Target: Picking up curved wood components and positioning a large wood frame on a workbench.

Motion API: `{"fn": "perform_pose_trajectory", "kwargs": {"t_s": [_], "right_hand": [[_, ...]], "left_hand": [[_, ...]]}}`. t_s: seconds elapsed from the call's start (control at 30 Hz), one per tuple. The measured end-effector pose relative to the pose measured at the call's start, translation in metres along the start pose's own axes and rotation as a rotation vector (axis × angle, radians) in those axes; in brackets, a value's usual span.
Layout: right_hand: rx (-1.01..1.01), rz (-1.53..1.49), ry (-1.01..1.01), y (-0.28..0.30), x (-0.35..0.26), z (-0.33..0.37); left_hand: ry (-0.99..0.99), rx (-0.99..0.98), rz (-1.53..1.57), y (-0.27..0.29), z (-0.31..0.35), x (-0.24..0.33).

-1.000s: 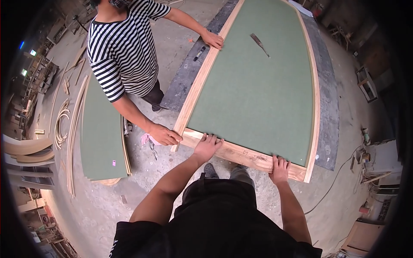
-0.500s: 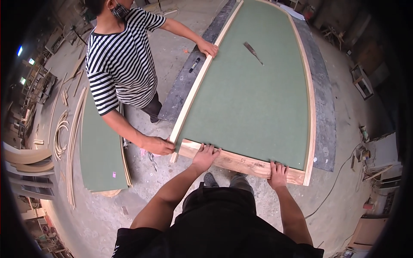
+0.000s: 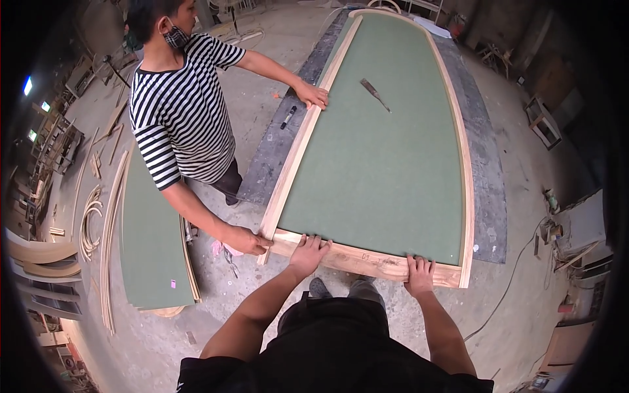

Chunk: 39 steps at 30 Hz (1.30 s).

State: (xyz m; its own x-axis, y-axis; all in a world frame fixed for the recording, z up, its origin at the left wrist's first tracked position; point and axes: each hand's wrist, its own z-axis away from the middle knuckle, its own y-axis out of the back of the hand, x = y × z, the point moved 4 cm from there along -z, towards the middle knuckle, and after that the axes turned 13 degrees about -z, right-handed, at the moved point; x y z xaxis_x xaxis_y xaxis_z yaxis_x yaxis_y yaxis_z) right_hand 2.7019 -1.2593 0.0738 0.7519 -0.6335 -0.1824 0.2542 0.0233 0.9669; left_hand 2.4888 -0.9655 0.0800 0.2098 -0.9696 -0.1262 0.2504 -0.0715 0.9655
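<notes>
"What are the grips doing?"
"The left grip (image 3: 308,255) is closed over the far edge of the wooden board (image 3: 367,263), left of its middle; the right grip (image 3: 420,274) clasps it nearer the right end."
"And the board?"
"Across the near end of the green panel (image 3: 380,177), out past the near edge of the worktop (image 3: 488,216)."
"The co-worker (image 3: 183,105)?"
"One hand (image 3: 247,240) is at the near end of the left strip (image 3: 295,164), the other hand (image 3: 311,95) farther up it."
"Loose things?"
"A marker (image 3: 287,118) near the worktop's left edge; a chisel-like tool (image 3: 373,93) on the panel."

Black shirt (image 3: 341,347), apparently grey shoes (image 3: 319,287)
</notes>
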Motion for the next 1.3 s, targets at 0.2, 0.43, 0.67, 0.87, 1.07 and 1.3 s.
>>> {"fn": "perform_pose_trajectory", "kwargs": {"t_s": [0.2, 0.43, 0.67, 0.87, 1.07, 1.3], "right_hand": [[0.004, -0.009, 0.001, -0.002, 0.001, 0.001], [0.014, -0.008, 0.01, -0.003, 0.001, 0.002], [0.016, -0.008, 0.007, -0.002, 0.001, 0.002], [0.023, -0.003, 0.012, -0.002, 0.002, 0.002], [0.045, -0.019, 0.051, 0.0, -0.002, -0.003], [0.056, -0.011, 0.056, -0.006, 0.004, 0.006]], "left_hand": [[0.008, 0.048, 0.013, -0.011, 0.001, 0.0], [0.014, 0.078, 0.02, -0.012, 0.001, 0.001], [0.009, 0.067, 0.02, -0.007, 0.0, 0.0], [0.003, -0.051, 0.006, 0.002, -0.001, 0.0], [0.012, -0.01, 0.016, -0.004, 0.003, -0.004], [-0.009, 0.071, 0.037, -0.014, 0.001, 0.002]]}}
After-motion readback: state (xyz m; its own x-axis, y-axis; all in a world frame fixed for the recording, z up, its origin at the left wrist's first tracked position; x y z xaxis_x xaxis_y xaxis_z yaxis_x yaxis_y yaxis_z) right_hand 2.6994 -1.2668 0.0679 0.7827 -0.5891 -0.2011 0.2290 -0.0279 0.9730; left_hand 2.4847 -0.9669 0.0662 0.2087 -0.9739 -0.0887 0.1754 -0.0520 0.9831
